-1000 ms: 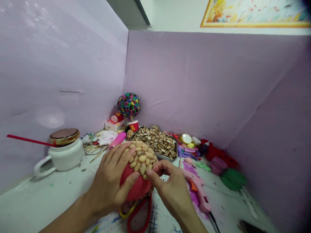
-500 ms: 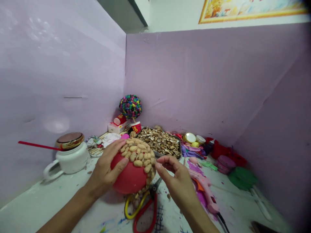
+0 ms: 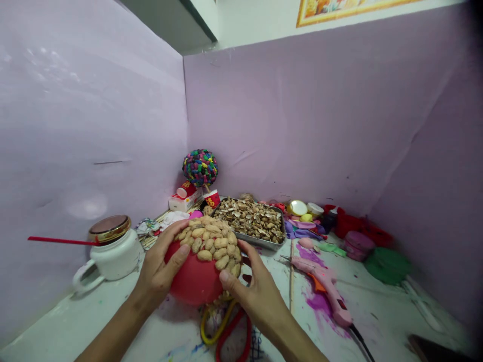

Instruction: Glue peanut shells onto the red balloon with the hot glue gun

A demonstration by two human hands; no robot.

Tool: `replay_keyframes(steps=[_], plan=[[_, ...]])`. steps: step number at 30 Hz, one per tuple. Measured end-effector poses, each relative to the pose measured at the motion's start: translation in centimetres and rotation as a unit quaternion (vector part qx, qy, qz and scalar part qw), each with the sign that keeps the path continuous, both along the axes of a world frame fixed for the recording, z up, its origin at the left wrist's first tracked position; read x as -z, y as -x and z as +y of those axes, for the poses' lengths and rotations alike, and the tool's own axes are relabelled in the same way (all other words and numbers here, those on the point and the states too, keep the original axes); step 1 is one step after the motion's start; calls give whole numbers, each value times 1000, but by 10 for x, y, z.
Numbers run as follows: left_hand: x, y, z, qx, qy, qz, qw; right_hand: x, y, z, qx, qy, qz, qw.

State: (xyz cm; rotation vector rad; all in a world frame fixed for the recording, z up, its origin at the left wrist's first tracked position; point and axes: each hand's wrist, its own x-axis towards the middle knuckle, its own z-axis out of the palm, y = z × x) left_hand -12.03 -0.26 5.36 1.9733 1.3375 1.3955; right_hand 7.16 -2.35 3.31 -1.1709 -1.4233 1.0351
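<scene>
A red balloon (image 3: 194, 279) is held between my hands, its top and right side covered with peanut shells (image 3: 211, 244). My left hand (image 3: 158, 269) wraps round its left side, the thumb lying near the edge of the shells. On the right side, my right hand (image 3: 258, 289) grips the shell-covered part, thumb in front and fingers partly hidden behind. Below the balloon lie scissors with a yellow and a red handle (image 3: 247, 337); their blades are hidden. To the right rests a pink glue gun (image 3: 330, 289).
Behind the balloon stands a metal tray (image 3: 260, 244) full of shells. A white mug (image 3: 118, 259) with a gold-rimmed lid is at left. A colourful ball (image 3: 199, 167) on a stick stands at the back. Balloons (image 3: 302, 234), tubs and a green item (image 3: 388, 266) lie at right.
My right hand has moved from beside the balloon onto its right side, with the thumb against the shells. The view has shifted slightly, and more of the glue gun shows.
</scene>
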Motion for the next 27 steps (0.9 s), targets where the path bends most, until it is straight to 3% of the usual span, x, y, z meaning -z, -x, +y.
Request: replay_keyframes(steps=[6,12,19,23,27], plan=[[2,4,1,5,27,-38,999,0,1,-4,3,-5,-24,1000],[3,6,5,16,-7,-34,999,1,3,-6,5,-24,22,999],[7,13,13,-40,-56,-9,998,16,1,14,-113,-75,117,984],[10,16,20,-78,-53,23,995,16,-18,25,-49,-75,29,996],[10,18,23,-128,-39,30,991,-8,-57,26,56,-66,21,996]])
